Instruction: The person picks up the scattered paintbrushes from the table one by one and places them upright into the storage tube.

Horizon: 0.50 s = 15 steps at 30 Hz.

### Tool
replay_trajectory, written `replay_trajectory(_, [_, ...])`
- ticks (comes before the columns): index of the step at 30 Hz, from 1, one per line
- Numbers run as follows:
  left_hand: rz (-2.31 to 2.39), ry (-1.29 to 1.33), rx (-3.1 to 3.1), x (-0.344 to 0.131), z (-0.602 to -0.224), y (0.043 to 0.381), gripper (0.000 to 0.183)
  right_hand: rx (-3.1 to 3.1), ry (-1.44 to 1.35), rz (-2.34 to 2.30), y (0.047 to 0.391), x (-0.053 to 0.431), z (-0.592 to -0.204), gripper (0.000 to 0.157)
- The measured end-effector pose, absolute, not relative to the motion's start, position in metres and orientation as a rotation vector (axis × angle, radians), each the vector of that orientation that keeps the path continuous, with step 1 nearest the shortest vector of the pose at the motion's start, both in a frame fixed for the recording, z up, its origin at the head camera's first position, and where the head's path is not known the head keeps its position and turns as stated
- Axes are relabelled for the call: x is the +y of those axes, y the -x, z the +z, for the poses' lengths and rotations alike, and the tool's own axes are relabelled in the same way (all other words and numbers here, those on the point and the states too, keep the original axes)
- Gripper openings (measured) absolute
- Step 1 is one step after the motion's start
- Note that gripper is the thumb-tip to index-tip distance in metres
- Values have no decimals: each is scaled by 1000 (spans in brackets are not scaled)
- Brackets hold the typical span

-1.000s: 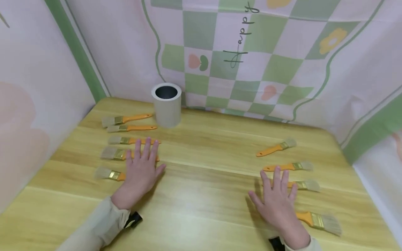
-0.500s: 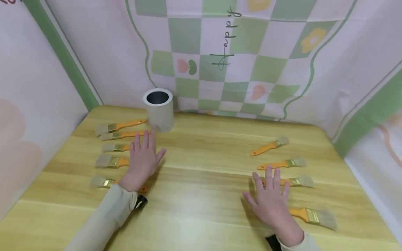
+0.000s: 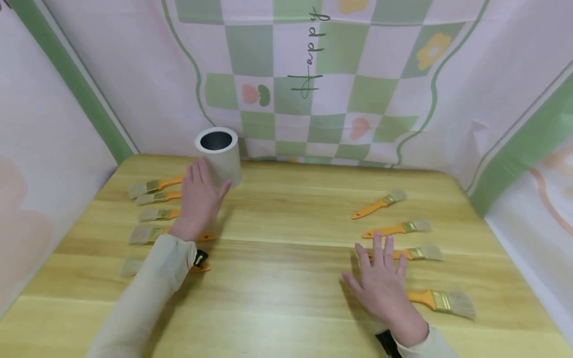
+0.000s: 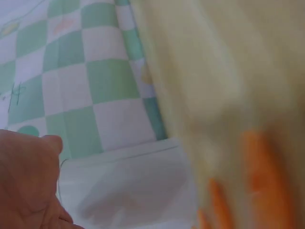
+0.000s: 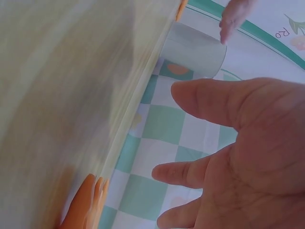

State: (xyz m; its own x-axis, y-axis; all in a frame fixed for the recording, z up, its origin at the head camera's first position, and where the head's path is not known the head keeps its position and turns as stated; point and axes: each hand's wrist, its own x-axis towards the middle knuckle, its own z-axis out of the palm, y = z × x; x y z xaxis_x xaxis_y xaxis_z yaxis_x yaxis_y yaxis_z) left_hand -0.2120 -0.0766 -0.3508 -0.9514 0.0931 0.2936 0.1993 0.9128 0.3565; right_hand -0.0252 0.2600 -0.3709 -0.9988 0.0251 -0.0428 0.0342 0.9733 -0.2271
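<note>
Tabletop (image 3: 277,298) stretches between brushes (image 3: 418,253); left hand (image 3: 198,204) by cup (image 3: 227,161), near back edge (image 3: 313,163).

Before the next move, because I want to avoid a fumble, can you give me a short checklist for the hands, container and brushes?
1. Container upright: ok, standing at the back left of the table.
2. Container mouth uncovered: ok, with nothing sticking out.
3. Left hand touching the container: cannot tell; it overlaps the container in the head view.
4. Right hand free: ok, fingers spread, holding nothing.
5. Left-side brushes fully visible: not ok, hand and sleeve partly cover them.
6. Right-side brushes lying down: ok, all four.
</note>
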Motion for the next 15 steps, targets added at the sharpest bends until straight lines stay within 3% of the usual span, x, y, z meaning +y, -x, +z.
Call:
replay_trajectory(6, [-623,143,-2796,-73,-326,241,98,3111,-130,-405,27,262,-365,90])
replay_trajectory(15, [-689,-35,-2900,-67,-307,272,114,3054,-385,-371,6,299,-360,95])
